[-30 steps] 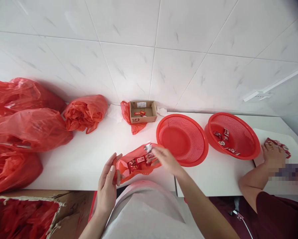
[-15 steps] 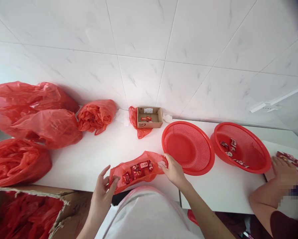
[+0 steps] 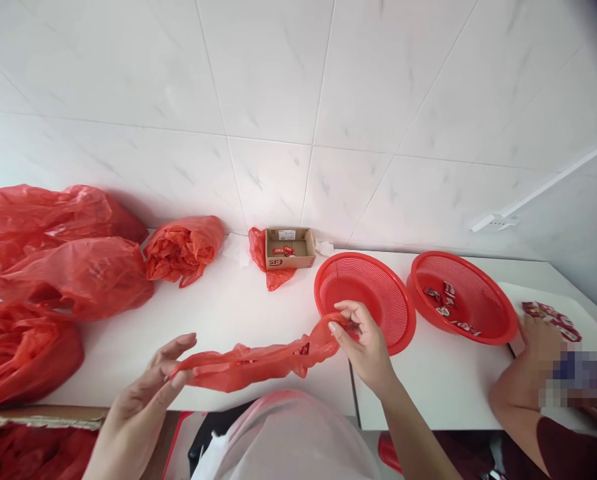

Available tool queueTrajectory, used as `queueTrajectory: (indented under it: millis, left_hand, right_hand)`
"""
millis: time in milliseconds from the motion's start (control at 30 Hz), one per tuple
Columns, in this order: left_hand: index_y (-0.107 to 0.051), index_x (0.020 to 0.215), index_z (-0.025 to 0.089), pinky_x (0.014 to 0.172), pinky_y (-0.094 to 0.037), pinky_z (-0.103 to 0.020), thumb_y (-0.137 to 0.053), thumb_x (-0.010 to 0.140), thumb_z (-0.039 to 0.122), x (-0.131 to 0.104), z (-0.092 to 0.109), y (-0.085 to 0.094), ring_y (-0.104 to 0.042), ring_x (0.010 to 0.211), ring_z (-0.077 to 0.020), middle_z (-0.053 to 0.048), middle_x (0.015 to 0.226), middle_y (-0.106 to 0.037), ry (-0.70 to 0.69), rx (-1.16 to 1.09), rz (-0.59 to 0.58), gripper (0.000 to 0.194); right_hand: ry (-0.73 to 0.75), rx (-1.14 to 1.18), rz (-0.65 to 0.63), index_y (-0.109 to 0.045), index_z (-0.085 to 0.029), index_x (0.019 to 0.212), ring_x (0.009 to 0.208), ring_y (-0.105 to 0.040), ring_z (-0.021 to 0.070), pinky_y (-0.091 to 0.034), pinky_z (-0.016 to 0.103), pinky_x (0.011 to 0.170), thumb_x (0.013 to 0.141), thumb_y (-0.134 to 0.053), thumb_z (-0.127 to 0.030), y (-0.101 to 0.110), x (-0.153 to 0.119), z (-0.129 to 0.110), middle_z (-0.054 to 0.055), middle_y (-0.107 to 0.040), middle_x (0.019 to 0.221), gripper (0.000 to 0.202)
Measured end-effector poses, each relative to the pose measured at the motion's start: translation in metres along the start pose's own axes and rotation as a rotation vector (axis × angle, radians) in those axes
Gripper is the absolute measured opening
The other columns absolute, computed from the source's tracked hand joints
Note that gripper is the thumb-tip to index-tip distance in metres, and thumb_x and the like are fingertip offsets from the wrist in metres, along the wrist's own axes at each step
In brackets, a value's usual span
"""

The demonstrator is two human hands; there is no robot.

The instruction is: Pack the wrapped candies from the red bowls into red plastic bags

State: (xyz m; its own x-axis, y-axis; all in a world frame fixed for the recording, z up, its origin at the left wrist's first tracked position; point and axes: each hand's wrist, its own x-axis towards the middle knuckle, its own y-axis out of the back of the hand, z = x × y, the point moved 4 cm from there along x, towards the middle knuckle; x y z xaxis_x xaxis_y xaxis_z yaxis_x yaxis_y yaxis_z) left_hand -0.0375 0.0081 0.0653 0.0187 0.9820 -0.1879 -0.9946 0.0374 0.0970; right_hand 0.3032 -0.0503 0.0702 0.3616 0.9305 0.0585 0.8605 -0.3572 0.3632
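Note:
Stretched between my two hands is a thin red plastic bag point(image 3: 243, 367), pulled long and narrow above the table's front edge. My left hand point(image 3: 151, 383) pinches its left end between thumb and fingers. The right end is gripped by my right hand point(image 3: 361, 340), in front of the nearer red basket point(image 3: 403, 327). Through a gap in the bag, small red wrapped packets point(image 3: 302, 349) show in part; the rest are covered by the plastic.
A second red basket point(image 3: 503, 313) holds several packets. A small cardboard box point(image 3: 303, 260) stands by the wall. Stuffed red bags point(image 3: 83, 273) fill the left side, above a large carton point(image 3: 53, 417) of red plastic. A co-worker's arm point(image 3: 518, 373) reaches in at right, near more packets point(image 3: 551, 320).
My hands have moved apart, the left one leftward and the right one slightly up and right. The bag went from wide open with packets showing to stretched and nearly closed.

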Motion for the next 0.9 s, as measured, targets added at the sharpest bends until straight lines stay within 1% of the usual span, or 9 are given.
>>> queueTrajectory:
  millis: [133, 267, 367, 467, 533, 567, 667, 767, 900]
  left_hand:
    - [-0.069, 0.086, 0.023, 0.107, -0.035, -0.049, -0.073, 0.071, 0.047, -0.011, 0.004, -0.033, -0.047, 0.127, -0.0351, -0.011, 0.129, -0.060, -0.056, -0.036, -0.065, 0.029]
    - [-0.061, 0.114, 0.026, 0.099, -0.043, -0.043, -0.076, 0.070, 0.035, -0.017, 0.003, -0.066, -0.061, 0.105, -0.0279, -0.008, 0.105, -0.067, -0.177, 0.102, -0.152, 0.047]
    - [-0.055, 0.124, 0.030, 0.085, -0.049, -0.037, -0.073, 0.071, 0.027, -0.019, -0.003, -0.096, -0.064, 0.083, -0.0218, -0.003, 0.090, -0.068, -0.148, 0.179, -0.393, 0.056]
    - [-0.068, 0.103, 0.029, 0.075, -0.049, -0.033, -0.068, 0.074, 0.027, -0.022, -0.004, -0.119, -0.061, 0.074, -0.0210, -0.003, 0.084, -0.069, -0.105, 0.163, -0.613, 0.029]
    - [-0.069, 0.081, 0.025, 0.068, -0.047, -0.032, -0.063, 0.079, 0.033, -0.023, -0.002, -0.124, -0.058, 0.068, -0.0208, -0.003, 0.074, -0.066, -0.090, 0.163, -0.651, 0.010]
    - [-0.068, 0.077, 0.024, 0.065, -0.046, -0.031, -0.058, 0.083, 0.037, -0.023, -0.001, -0.124, -0.057, 0.066, -0.0202, -0.003, 0.070, -0.064, -0.069, 0.157, -0.652, 0.017]
    - [-0.064, 0.080, 0.022, 0.065, -0.045, -0.030, -0.046, 0.091, 0.045, -0.023, 0.001, -0.122, -0.052, 0.066, -0.0175, -0.001, 0.070, -0.059, 0.035, 0.102, -0.681, 0.031]
    - [-0.061, 0.082, 0.020, 0.066, -0.043, -0.028, -0.044, 0.092, 0.049, -0.024, 0.000, -0.124, -0.049, 0.068, -0.0156, 0.000, 0.072, -0.055, 0.099, 0.036, -0.712, 0.035]
    - [-0.063, 0.093, 0.020, 0.063, -0.042, -0.026, -0.041, 0.093, 0.052, -0.020, -0.001, -0.127, -0.047, 0.062, -0.0143, 0.001, 0.065, -0.052, 0.106, 0.015, -0.654, 0.038]
  right_hand:
    - [0.083, -0.068, -0.040, -0.056, -0.027, 0.110, 0.085, -0.060, 0.0195, -0.052, 0.037, 0.081, 0.088, -0.058, -0.036, -0.004, -0.006, -0.015, 0.004, -0.062, 0.091, 0.023]
    - [0.222, -0.074, -0.117, -0.056, -0.029, 0.109, 0.086, -0.060, 0.0188, -0.051, 0.035, 0.081, 0.087, -0.058, -0.025, -0.019, -0.020, -0.039, 0.003, -0.064, 0.091, 0.022]
    - [0.359, -0.080, -0.285, -0.059, -0.030, 0.102, 0.081, -0.060, 0.0177, -0.050, 0.035, 0.079, 0.083, -0.060, -0.017, -0.047, -0.032, -0.060, 0.001, -0.065, 0.088, 0.023]
    - [0.477, -0.081, -0.402, -0.060, -0.029, 0.102, 0.081, -0.061, 0.0183, -0.049, 0.036, 0.082, 0.081, -0.063, -0.015, -0.069, -0.040, -0.073, 0.000, -0.068, 0.088, 0.026]
    - [0.496, -0.057, -0.369, -0.058, -0.029, 0.111, 0.086, -0.061, 0.0188, -0.048, 0.037, 0.086, 0.082, -0.061, -0.015, -0.072, -0.040, -0.073, 0.001, -0.070, 0.097, 0.032]
    - [0.483, -0.048, -0.340, -0.055, -0.029, 0.116, 0.091, -0.061, 0.0189, -0.048, 0.037, 0.088, 0.084, -0.058, -0.014, -0.070, -0.038, -0.069, 0.002, -0.069, 0.103, 0.036]
    - [0.428, -0.067, -0.304, -0.052, -0.028, 0.123, 0.102, -0.059, 0.0193, -0.048, 0.037, 0.091, 0.084, -0.049, -0.008, -0.066, -0.032, -0.048, 0.004, -0.065, 0.113, 0.044]
    - [0.414, -0.108, -0.325, -0.054, -0.026, 0.116, 0.092, -0.061, 0.0195, -0.051, 0.035, 0.083, 0.081, -0.048, -0.005, -0.067, -0.033, -0.027, 0.004, -0.066, 0.102, 0.041]
    - [0.336, -0.011, -0.234, -0.054, -0.025, 0.104, 0.084, -0.061, 0.0179, -0.052, 0.032, 0.077, 0.080, -0.049, -0.006, -0.055, -0.041, -0.028, 0.004, -0.063, 0.094, 0.031]
